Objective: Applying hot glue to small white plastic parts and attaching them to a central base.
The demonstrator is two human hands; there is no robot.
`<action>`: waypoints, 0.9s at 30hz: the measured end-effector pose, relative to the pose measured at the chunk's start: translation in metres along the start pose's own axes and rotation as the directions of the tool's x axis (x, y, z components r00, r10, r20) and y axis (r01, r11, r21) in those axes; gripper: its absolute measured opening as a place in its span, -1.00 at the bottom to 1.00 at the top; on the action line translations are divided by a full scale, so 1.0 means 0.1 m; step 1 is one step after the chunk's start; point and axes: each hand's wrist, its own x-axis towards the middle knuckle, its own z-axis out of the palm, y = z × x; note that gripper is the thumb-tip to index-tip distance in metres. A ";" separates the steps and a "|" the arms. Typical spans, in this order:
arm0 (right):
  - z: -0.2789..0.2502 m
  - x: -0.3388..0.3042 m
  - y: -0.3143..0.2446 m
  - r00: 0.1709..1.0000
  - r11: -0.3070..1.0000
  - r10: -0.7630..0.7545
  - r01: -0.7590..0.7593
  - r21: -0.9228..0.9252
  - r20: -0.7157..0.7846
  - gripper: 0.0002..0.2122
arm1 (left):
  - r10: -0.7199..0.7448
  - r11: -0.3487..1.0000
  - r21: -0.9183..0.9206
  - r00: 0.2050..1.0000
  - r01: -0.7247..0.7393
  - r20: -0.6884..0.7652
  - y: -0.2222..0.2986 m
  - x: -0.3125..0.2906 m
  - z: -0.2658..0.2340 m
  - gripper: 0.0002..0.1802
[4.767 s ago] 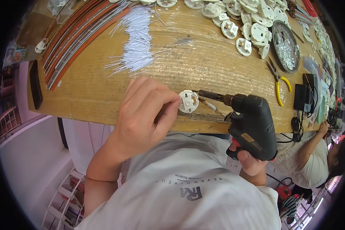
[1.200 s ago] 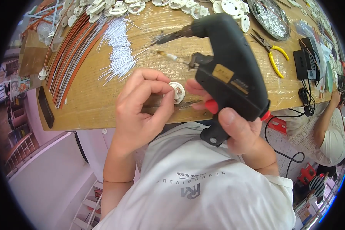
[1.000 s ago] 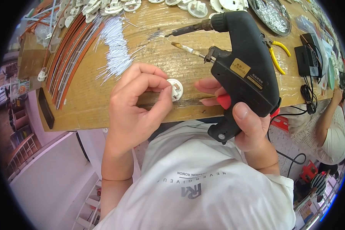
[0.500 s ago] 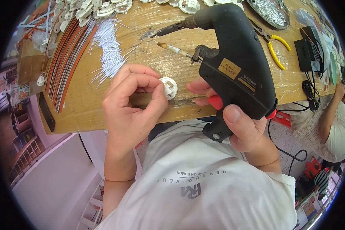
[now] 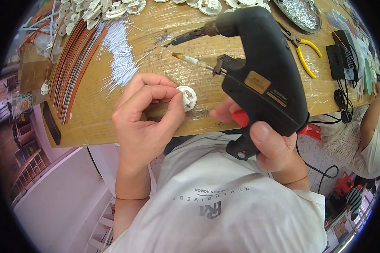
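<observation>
On table (image 5: 99, 130): strips (image 5: 76, 69) left | wires (image 5: 120, 57) beside strips | disc (image 5: 188, 98) in left hand (image 5: 144, 114) | soldering gun (image 5: 270, 71) in right hand (image 5: 275, 148), right of disc | pliers (image 5: 297, 41) right | dish (image 5: 310, 31) behind pliers | adapter (image 5: 337, 62) farther right

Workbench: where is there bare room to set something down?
Bare wood shows at the near left, between the orange strips and the left hand, and at the right, between the soldering gun and the black box, nearer than the yellow-handled pliers. The far edge is crowded with white round parts and the dark dish.
</observation>
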 end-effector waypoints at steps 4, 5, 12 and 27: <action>-0.06 -0.16 -0.08 0.988 0.994 0.104 -0.107 -0.023 -0.115 -0.33 | 0.005 1.000 -0.016 0.998 -0.006 -0.066 -0.05 -0.03 0.03 -0.91; -0.07 -0.21 -0.09 0.988 0.994 0.106 -0.109 -0.025 -0.117 -0.33 | 0.032 0.999 -0.008 0.997 -0.032 -0.073 -0.06 -0.03 0.04 -0.90; -0.24 -0.41 0.00 0.984 0.993 0.081 -0.093 -0.071 -0.161 -0.20 | 0.071 0.997 0.000 0.994 -0.071 -0.078 -0.07 -0.03 0.05 -0.86; -0.25 -0.34 -0.02 0.993 0.996 0.067 -0.072 -0.046 -0.095 -0.81 | 0.092 0.996 0.016 0.991 -0.091 -0.096 -0.09 -0.05 0.06 -0.84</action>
